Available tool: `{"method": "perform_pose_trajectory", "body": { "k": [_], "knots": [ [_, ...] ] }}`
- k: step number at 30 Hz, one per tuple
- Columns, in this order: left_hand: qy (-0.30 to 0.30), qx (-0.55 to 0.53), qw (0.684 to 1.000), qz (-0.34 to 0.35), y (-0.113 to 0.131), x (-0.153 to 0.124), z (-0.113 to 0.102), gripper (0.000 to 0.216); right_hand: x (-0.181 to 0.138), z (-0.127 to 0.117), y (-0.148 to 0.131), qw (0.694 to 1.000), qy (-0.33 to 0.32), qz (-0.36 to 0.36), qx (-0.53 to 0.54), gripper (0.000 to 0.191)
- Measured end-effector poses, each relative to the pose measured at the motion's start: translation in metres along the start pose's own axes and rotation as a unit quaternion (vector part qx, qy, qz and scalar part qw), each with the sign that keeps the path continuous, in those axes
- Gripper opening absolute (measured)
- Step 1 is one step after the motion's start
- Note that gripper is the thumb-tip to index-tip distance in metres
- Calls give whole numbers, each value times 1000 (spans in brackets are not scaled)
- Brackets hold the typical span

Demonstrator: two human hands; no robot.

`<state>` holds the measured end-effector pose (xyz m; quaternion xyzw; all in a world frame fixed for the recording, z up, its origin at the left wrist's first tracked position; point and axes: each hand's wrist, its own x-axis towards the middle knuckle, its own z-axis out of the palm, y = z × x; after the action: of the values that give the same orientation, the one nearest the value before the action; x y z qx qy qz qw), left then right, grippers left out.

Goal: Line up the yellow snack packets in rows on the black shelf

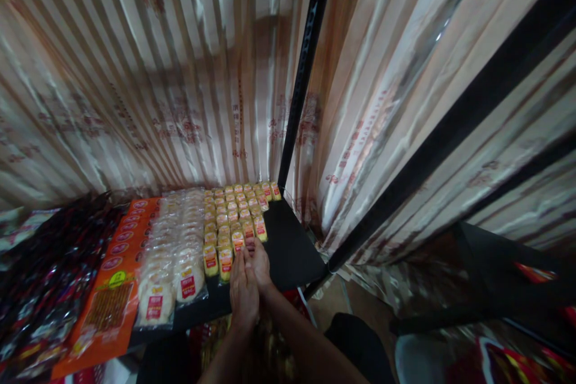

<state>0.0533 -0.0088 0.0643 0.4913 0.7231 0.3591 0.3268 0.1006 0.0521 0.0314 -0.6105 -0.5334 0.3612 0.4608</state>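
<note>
Behind the hands (pixel 245 291), packets (pixel 238 240) partly hidden.

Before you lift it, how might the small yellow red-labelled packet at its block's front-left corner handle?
That yellow packet is probably light, being small; its glossy-looking wrap could slip; pushed right, it might nudge its neighbour.

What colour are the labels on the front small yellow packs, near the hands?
The labels are mostly red, seen best in the head view.
</note>
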Motion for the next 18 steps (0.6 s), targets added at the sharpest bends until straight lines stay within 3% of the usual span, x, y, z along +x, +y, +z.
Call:
{"method": "perform_pose_trajectory", "body": {
  "k": [6, 11, 14, 18],
  "knots": [
    [4, -12, 1000, 4, -7, 5, 7, 48, 3, 2, 6, 1000, -7, 9, 8, 18],
    [39, -63, 997, 14, -17, 8, 19, 48, -7, -2, 12, 998, 13, -47, -27, 19],
    [51, -69, 996, 17, -21, 10, 21, 48, -13, -3, 13, 995, -14, -72, -71, 21],
    [25, -49, 998, 18, -20, 10, 16, 48, -17, -4, 10, 989, -43, -84, -113, 23]
  ]
}}
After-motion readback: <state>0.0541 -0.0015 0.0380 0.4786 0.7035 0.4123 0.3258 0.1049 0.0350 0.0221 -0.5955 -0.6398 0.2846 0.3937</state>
